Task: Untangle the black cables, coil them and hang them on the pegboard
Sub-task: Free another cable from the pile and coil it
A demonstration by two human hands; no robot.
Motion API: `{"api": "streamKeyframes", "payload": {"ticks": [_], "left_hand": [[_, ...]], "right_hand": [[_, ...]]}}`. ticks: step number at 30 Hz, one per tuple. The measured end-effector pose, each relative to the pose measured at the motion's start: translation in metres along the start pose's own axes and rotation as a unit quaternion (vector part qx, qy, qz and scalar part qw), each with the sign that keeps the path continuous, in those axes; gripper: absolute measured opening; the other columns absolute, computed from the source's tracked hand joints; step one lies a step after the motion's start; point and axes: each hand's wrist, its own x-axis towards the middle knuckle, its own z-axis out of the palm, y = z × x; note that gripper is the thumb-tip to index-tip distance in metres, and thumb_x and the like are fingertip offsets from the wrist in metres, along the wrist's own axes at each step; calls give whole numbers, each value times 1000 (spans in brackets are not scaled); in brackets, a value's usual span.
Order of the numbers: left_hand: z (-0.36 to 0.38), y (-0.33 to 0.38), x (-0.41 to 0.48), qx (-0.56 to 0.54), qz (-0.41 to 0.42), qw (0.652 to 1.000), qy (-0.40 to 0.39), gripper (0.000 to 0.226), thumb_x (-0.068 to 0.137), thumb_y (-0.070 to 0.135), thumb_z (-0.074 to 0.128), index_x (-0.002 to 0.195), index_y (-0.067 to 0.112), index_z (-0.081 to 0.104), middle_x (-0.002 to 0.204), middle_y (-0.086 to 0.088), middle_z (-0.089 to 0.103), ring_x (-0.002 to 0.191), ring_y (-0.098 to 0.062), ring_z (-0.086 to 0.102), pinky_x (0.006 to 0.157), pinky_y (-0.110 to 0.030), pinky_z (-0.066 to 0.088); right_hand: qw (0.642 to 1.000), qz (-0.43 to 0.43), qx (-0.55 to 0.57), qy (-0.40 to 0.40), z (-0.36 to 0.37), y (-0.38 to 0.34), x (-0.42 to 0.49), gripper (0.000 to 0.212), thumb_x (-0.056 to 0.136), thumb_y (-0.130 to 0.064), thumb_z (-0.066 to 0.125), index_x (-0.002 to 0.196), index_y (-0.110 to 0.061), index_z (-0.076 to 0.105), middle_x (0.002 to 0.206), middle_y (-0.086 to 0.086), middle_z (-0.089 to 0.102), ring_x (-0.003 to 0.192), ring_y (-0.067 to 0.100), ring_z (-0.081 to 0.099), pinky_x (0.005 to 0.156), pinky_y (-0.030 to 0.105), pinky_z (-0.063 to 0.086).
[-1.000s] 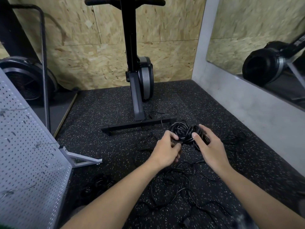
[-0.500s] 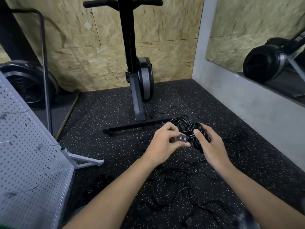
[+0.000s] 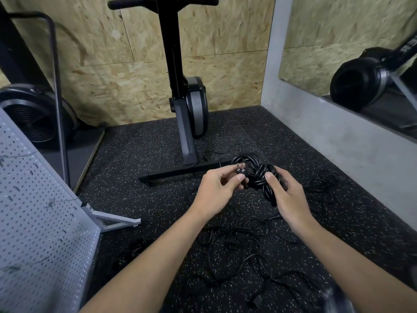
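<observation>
Far left: grey pegboard (image 3: 33, 211), tilted, a few thin hooks on it, its foot (image 3: 112, 220) on the floor (image 3: 146, 143). Behind it, a black fan wheel (image 3: 33, 118) and a thin metal bar (image 3: 56, 86). Small dark coil (image 3: 133, 251) on the floor just beside the pegboard's lower edge, hard to make out.

Centre back: black upright machine (image 3: 178, 86) against the chipboard wall (image 3: 112, 64); its base bar (image 3: 180, 172) lies across the floor just beyond the hands.

Left hand (image 3: 216, 193): fingers curled, pinching a plug (image 3: 240, 171) between thumb and forefinger, prongs up. The plug's lead runs into the bundle (image 3: 259, 172), a thick black cable wound in a figure-eight, held above the floor between both hands. Right hand (image 3: 286, 195): curled round the bundle's right lobe, thumb pressed on the front.

Below the hands and forearms: loose cables (image 3: 237, 245), thin, black, tangled over the speckled floor, partly hidden by the arms. Another plug (image 3: 256, 300) near the bottom edge.

Right: more thin cable (image 3: 320, 186) on the floor beyond the right hand, then a grey wall (image 3: 338, 143) with a mirror (image 3: 361, 53) above.
</observation>
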Motion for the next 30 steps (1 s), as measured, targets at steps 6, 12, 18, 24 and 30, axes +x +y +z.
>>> {"api": "streamKeyframes", "payload": {"ticks": [6,12,18,24,30], "left_hand": [[5,2,0,-12,-68,997,44,25,92,26,80,104,14,62,78,-6,79,71,-29,75,83,-53,61],[7,-1,1,40,-91,991,87,16,89,28,82,91,19,69,68,-3,76,61,-18,73,73,-42,62],[10,0,-3,106,-39,983,143,10,95,29,77,100,21,82,80,10,77,74,-2,71,73,-18,57],[17,-5,-10,207,25,973,95,25,102,11,64,125,8,72,101,-7,69,92,-17,64,79,-9,43],[11,-1,-6,146,13,968,202,13,86,16,85,98,13,84,88,9,76,77,-2,69,75,-11,53]], "right_hand": [[1000,8,24,-16,5,-2,-2,31,101,-43,63,131,-39,66,122,-18,72,117,1,65,111,42,49],[999,-22,16,-17,9,-8,-8,26,101,-36,65,127,-41,64,118,-25,70,113,-9,63,105,27,48],[997,-59,-24,-45,10,-9,-11,42,100,-38,65,141,-33,60,126,-24,68,120,-7,61,104,23,46],[997,-46,-42,-35,13,-8,-12,37,100,-45,63,136,-45,56,123,-29,65,115,-12,59,103,23,46],[997,-48,-19,-53,13,-5,-12,41,100,-44,63,140,-35,58,129,-22,67,120,-6,60,107,28,47]]}}
